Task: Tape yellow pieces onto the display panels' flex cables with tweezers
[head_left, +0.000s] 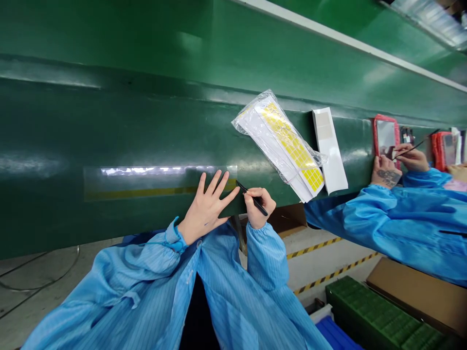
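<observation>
Seen from the head camera, a green conveyor belt point(109, 121) fills the upper frame and serves as the landmark here. Flat on the belt lies a clear film strip point(160, 183) bearing a yellow stripe, its long axis running along the belt. The person's left hand point(206, 209) is open, its fingers spread and its palm pressed on the strip's right end, apparently pinning the film so that it cannot slide. The right hand point(260, 208) is closed on black tweezers point(255, 201) in a pencil-like grip, which seems chosen for fine control at the film's edge. The tweezers slant across the belt, their tips pointing up and left towards the strip, just beside the left thumb. Both blue sleeves point(262, 257) reach in from the near side of the belt.

Farther along the belt lie a plastic bag point(280, 146) of sheets with yellow squares and a white card point(328, 150). Beyond them, a co-worker's upper hand point(412, 158) grips a second pair of tweezers point(412, 149), and the lower hand point(385, 175) rests against a red-framed panel point(386, 136), possibly a phone. Below the belt are striped floor tape point(314, 248), a green crate point(379, 311) and a blue crate point(332, 333).
</observation>
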A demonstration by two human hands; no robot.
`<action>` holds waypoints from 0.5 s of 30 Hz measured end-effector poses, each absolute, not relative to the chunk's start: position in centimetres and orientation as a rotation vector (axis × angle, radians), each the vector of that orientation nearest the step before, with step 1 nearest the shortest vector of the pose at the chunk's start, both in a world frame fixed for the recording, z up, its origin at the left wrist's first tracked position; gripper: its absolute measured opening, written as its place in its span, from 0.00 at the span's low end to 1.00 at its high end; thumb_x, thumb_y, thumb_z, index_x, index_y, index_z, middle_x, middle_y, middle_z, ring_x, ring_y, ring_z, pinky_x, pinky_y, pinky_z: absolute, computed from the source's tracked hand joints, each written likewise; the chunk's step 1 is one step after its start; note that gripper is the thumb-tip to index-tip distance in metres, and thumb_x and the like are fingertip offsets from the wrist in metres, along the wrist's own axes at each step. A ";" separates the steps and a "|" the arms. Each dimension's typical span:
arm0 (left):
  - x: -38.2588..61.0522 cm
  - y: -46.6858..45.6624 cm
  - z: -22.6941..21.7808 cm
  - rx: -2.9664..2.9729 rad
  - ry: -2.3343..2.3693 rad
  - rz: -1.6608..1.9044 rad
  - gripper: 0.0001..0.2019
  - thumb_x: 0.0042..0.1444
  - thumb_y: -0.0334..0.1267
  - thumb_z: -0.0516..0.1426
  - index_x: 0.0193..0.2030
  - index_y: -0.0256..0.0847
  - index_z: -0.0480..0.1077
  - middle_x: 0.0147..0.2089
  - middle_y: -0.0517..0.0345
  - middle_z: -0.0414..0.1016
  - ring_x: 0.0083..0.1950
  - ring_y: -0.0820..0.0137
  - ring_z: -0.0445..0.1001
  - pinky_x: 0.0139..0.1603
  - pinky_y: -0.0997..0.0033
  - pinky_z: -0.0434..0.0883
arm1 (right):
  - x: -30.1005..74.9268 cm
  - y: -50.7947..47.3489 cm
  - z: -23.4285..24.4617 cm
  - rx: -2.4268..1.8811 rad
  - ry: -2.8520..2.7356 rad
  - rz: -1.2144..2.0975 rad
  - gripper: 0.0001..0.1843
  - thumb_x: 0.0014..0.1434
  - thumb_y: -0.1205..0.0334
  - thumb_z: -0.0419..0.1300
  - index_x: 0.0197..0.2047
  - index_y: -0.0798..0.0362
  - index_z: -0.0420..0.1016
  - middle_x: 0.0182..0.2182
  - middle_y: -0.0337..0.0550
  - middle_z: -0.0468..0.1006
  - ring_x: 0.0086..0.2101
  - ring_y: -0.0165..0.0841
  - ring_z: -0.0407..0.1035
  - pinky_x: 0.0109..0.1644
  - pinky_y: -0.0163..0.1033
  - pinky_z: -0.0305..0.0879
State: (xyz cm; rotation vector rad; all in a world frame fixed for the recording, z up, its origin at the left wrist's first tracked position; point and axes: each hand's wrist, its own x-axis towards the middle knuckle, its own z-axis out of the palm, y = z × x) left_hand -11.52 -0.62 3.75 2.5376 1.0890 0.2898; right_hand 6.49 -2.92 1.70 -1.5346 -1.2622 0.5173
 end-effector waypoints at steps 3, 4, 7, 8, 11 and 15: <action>-11.6 -0.6 3.8 2.537 1.089 0.283 0.44 0.56 0.52 0.66 0.74 0.44 0.53 0.77 0.35 0.37 0.77 0.42 0.35 0.71 0.29 0.41 | 6.5 -2.8 1.8 -1.523 -1.246 0.537 0.04 0.53 0.70 0.62 0.29 0.52 0.73 0.28 0.38 0.77 0.29 0.30 0.72 0.34 0.35 0.69; -11.6 -0.6 3.8 2.538 1.088 0.279 0.43 0.56 0.52 0.65 0.74 0.44 0.53 0.77 0.35 0.38 0.77 0.42 0.35 0.71 0.29 0.41 | 6.5 -2.8 1.8 -1.523 -1.248 0.540 0.05 0.53 0.70 0.62 0.29 0.52 0.73 0.28 0.37 0.77 0.29 0.30 0.72 0.34 0.35 0.69; -11.5 -0.6 3.7 2.540 1.087 0.275 0.43 0.57 0.53 0.65 0.74 0.44 0.53 0.77 0.35 0.38 0.77 0.41 0.35 0.71 0.29 0.41 | 6.5 -2.7 2.0 -1.540 -1.263 0.548 0.04 0.52 0.70 0.62 0.28 0.52 0.72 0.28 0.38 0.77 0.28 0.30 0.72 0.34 0.35 0.69; -11.5 -0.6 3.7 2.541 1.087 0.275 0.43 0.57 0.53 0.65 0.74 0.43 0.53 0.77 0.34 0.37 0.77 0.41 0.35 0.71 0.29 0.41 | 6.5 -2.6 2.0 -1.546 -1.271 0.553 0.04 0.52 0.69 0.62 0.28 0.52 0.72 0.28 0.38 0.77 0.28 0.30 0.72 0.33 0.35 0.69; -11.5 -0.6 3.7 2.546 1.086 0.280 0.44 0.56 0.53 0.66 0.74 0.43 0.53 0.77 0.33 0.37 0.76 0.41 0.35 0.71 0.29 0.41 | 6.6 -2.6 2.0 -1.560 -1.295 0.569 0.03 0.51 0.67 0.61 0.28 0.52 0.72 0.28 0.39 0.77 0.29 0.31 0.72 0.34 0.37 0.69; -11.6 -0.6 3.8 2.550 1.089 0.283 0.44 0.55 0.52 0.66 0.73 0.43 0.54 0.76 0.33 0.37 0.76 0.41 0.35 0.71 0.29 0.40 | 6.7 -2.5 2.1 -1.593 -1.258 0.614 0.04 0.50 0.65 0.62 0.26 0.51 0.70 0.27 0.39 0.77 0.28 0.32 0.72 0.34 0.38 0.69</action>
